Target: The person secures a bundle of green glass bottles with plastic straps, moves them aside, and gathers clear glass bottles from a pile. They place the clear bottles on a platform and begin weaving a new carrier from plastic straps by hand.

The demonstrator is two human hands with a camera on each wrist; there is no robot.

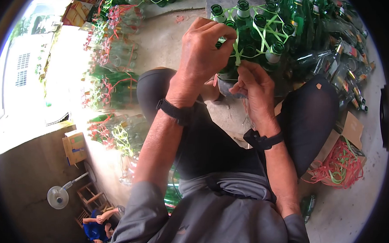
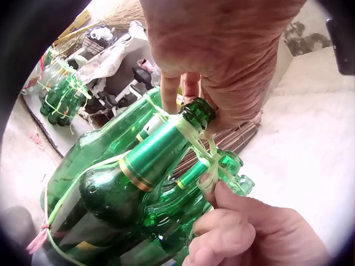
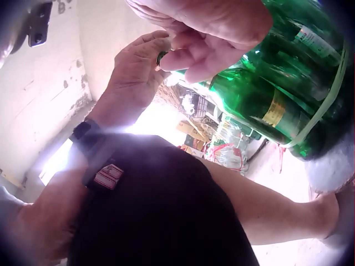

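Green glass bottles stand bundled upright, with light-green plastic strap laced round their necks. My left hand curls its fingers round the neck of the near-left bottle, whose dark mouth shows between thumb and fingers. Just below and to the right, my right hand pinches a knotted piece of the strap between thumb and forefinger. The right hand's other fingers are folded in. In the right wrist view, a lower band of strap circles the bottle bodies.
Loose bottles lie heaped at the right. A carton of red and green strap sits by the right knee. Tied bottle bundles line the left. Behind are a fan and a seated person.
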